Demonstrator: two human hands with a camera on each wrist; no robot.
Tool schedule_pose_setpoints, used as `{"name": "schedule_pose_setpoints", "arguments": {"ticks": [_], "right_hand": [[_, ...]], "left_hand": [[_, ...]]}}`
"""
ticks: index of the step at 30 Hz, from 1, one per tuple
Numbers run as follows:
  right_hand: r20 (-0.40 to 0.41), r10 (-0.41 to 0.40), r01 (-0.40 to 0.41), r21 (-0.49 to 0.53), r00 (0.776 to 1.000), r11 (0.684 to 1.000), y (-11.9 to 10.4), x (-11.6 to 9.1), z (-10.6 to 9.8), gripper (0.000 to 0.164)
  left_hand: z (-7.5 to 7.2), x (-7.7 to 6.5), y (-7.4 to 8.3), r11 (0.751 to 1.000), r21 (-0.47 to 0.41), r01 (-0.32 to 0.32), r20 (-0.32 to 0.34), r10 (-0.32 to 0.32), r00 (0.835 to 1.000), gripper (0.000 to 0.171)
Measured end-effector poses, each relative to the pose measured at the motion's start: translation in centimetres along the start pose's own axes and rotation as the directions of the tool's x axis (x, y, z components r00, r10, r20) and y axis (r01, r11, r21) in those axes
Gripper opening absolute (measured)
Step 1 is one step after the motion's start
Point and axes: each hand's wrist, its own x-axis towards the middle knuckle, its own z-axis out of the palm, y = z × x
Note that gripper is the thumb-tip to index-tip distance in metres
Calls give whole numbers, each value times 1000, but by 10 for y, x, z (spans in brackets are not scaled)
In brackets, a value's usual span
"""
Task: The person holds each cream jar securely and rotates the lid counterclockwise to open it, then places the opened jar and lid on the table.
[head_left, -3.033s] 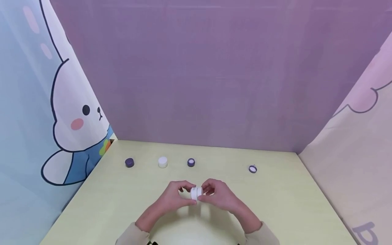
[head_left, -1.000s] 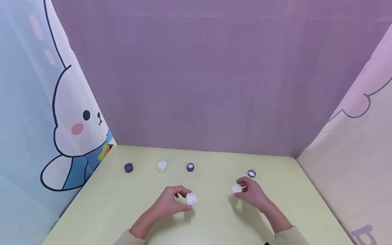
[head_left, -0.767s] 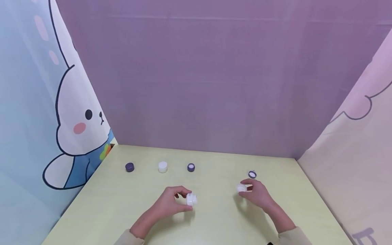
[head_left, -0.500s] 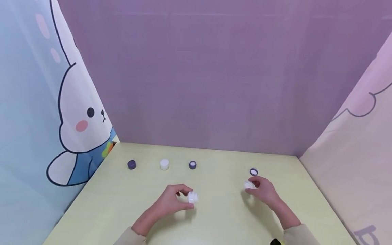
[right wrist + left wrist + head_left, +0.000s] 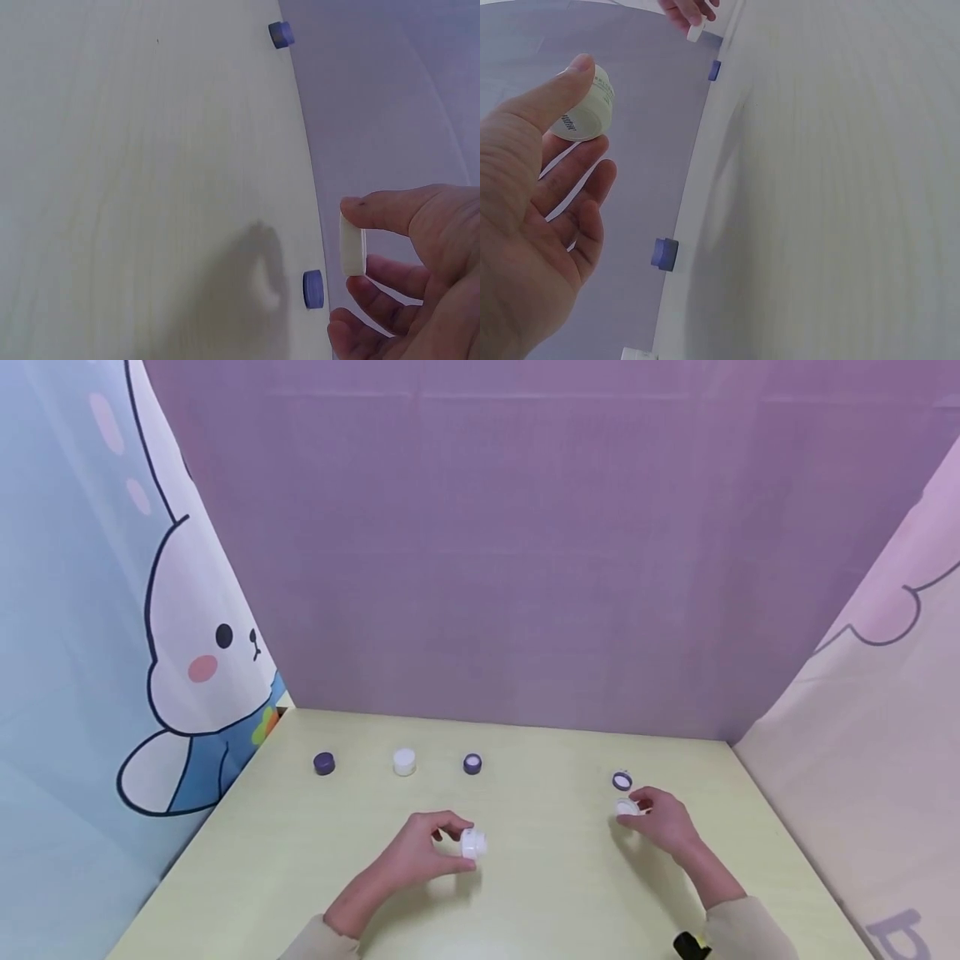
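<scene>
My left hand (image 5: 422, 852) grips a small white jar (image 5: 472, 843) between thumb and fingers, tilted on its side with its threaded neck facing right. Small print shows on the jar's body in the left wrist view. Off to the right, my right hand (image 5: 665, 820) pinches a white screw lid (image 5: 627, 808) by its edge, raised over the table with a shadow below. Just beyond that lid lies a purple lid (image 5: 622, 781), its pale inside facing up. In the right wrist view the white lid (image 5: 352, 246) appears edge-on between thumb and fingertips.
Along the back of the table (image 5: 540, 827) stand a dark purple jar (image 5: 324, 763), a white jar (image 5: 404, 762) and an uncapped purple jar (image 5: 472, 764). A purple curtain (image 5: 495, 543) rises behind, with printed cloth (image 5: 67, 677) at the left side.
The lid has come off the white jar. My right hand has carried it rightward, close to the purple lid, while my left hand has kept the jar near the middle.
</scene>
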Motion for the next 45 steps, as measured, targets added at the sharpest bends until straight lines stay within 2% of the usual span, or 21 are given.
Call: {"name": "schedule_pose_setpoints", "arguments": {"ticks": [5,10,19,26,36,45], "right_hand": [[14,36,-36,-7,999,999,9,4,-4,51],[11,34,-34,-14,999,999,14,13,-4,52],[-9,57,-57,-25,998,998,22,10,-5,49],[-15,65,-66,-31,998,997,22,15,-1,49],[-6,93,-93,-78,996,993,28,12,0,49],[-11,98,-98,-120,995,988,29,21,-3,47]], "left_hand": [[1,-1,-1,1000,0,10,-2,-10,1000,44],[-4,-1,0,1000,7,19,-13,-19,1000,43],[1,-2,1,1000,-4,24,3,-24,1000,41],[2,-2,-2,1000,-12,25,-1,-25,1000,42],[7,-4,-2,999,-21,35,19,-35,999,41],[5,-1,-1,999,-19,32,24,-32,999,40]]}}
